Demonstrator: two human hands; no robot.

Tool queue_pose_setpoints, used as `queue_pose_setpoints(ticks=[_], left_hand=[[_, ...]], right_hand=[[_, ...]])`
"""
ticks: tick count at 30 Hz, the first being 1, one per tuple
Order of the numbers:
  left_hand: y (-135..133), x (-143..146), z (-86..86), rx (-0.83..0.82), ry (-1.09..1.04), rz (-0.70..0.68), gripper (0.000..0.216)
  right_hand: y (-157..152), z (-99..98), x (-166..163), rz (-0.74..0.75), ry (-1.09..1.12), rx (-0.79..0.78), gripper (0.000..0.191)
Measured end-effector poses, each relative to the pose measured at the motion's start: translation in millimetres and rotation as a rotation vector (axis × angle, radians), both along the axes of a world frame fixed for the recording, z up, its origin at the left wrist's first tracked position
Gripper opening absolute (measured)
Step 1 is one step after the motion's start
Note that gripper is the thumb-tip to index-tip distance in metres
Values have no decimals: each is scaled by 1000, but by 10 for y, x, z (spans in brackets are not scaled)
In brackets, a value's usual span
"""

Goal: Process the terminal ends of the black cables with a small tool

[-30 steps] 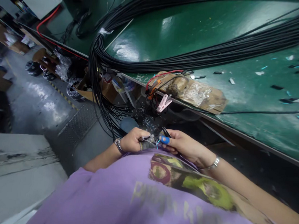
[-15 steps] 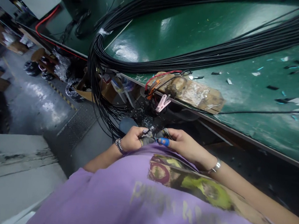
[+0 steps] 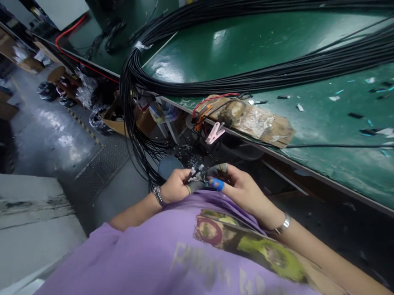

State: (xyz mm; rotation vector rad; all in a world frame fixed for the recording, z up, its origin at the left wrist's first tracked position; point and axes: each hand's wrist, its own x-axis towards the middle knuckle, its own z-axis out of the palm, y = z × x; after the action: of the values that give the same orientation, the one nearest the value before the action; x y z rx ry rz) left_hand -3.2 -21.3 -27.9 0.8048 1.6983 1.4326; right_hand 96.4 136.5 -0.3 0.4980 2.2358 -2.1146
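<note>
My left hand point(image 3: 176, 186) is closed in a pinch just above my purple shirt, its fingertips taped. My right hand point(image 3: 239, 188) is curled shut against it, a blue cover on one fingertip. Between the two hands sits the end of a thin black cable point(image 3: 199, 175) with small light bits showing; I cannot make out finer detail. A thick bundle of black cables point(image 3: 161, 83) lies across the green table and hangs over its edge just beyond my hands.
The green table point(image 3: 338, 131) runs along the right, strewn with small cut scraps. On its edge lies a taped cardboard pad point(image 3: 253, 120) with red and orange wires and a pink clip point(image 3: 215, 133). Boxes and cable reels point(image 3: 47, 91) stand on the grey floor at left.
My right hand has rolled inward and closed tighter against the left, and the blue-covered fingertip has dipped lower. The view has shifted slightly.
</note>
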Motion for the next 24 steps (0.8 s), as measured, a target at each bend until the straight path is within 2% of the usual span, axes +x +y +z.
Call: queue_pose_setpoints(ticks=[2, 4, 6, 9, 11, 12, 15, 18, 24], left_hand=[[-28, 33, -49, -26, 71, -8, 40], [-61, 65, -95, -54, 139, -9, 40], [-90, 90, -130, -70, 196, -10, 43], [-116, 108, -150, -60, 285, -39, 47], [-123, 113, -139, -48, 319, -87, 48], [-125, 116, -129, -40, 323, -119, 48], [-133, 133, -97, -2, 326, -193, 46], [-149, 152, -101, 10, 358, -173, 47], [-203, 163, -227, -35, 343, -213, 42]], right_hand=[[-24, 5, 10, -16, 3, 29, 29], [-49, -27, 14, -64, -47, -42, 29], [-74, -82, 17, -99, -152, -224, 34], [-126, -165, 31, -66, -308, -563, 42], [-167, -197, 46, -36, -355, -698, 46], [-186, -201, 55, -33, -360, -715, 47], [-220, -175, 87, -71, -290, -585, 45], [-219, -145, 137, -74, -169, -398, 39], [-204, -258, 254, -20, -25, -209, 34]])
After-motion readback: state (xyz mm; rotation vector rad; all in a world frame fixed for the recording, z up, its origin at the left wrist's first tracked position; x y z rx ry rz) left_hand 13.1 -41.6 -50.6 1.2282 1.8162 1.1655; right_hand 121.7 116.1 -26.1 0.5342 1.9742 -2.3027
